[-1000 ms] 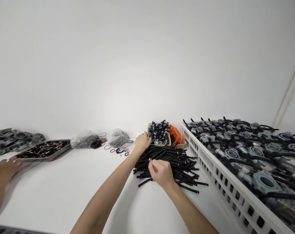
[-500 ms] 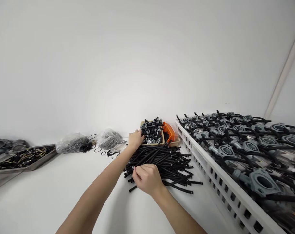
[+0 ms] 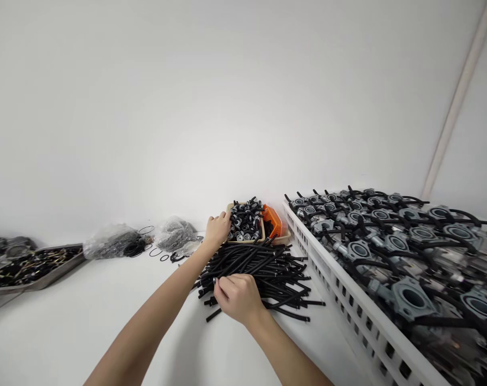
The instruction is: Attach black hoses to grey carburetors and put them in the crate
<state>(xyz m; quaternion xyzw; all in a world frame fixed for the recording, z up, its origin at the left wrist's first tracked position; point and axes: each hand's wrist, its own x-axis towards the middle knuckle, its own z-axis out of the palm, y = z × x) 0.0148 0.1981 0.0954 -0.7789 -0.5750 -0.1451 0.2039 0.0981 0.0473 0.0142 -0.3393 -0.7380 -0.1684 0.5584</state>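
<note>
My left hand (image 3: pixel 218 229) reaches to the left edge of a tan basket (image 3: pixel 263 231) full of small grey-and-black fittings (image 3: pixel 245 220). Its fingers are curled at the fittings, and the fingertips are hidden from me. Closer in, my right hand (image 3: pixel 238 297) is closed in a fist, thumb against the fingers, over the near side of a pile of short black rubber hoses (image 3: pixel 283 271). Whatever that fist holds, if anything, does not show.
To the right, a white perforated crate (image 3: pixel 339 279) is filled with grey metal castings (image 3: pixel 412 297) with black hoses. An orange basket (image 3: pixel 272 220) leans beside the tan one. Plastic-wrapped bundles (image 3: pixel 112 241), black rings (image 3: pixel 164 258) and a metal tray (image 3: pixel 58 271) of small parts lie leftward.
The whole view has shifted slightly, so things sit a little further left. Both hands keep nearly the same places, left at the fittings and right above the hoses.
</note>
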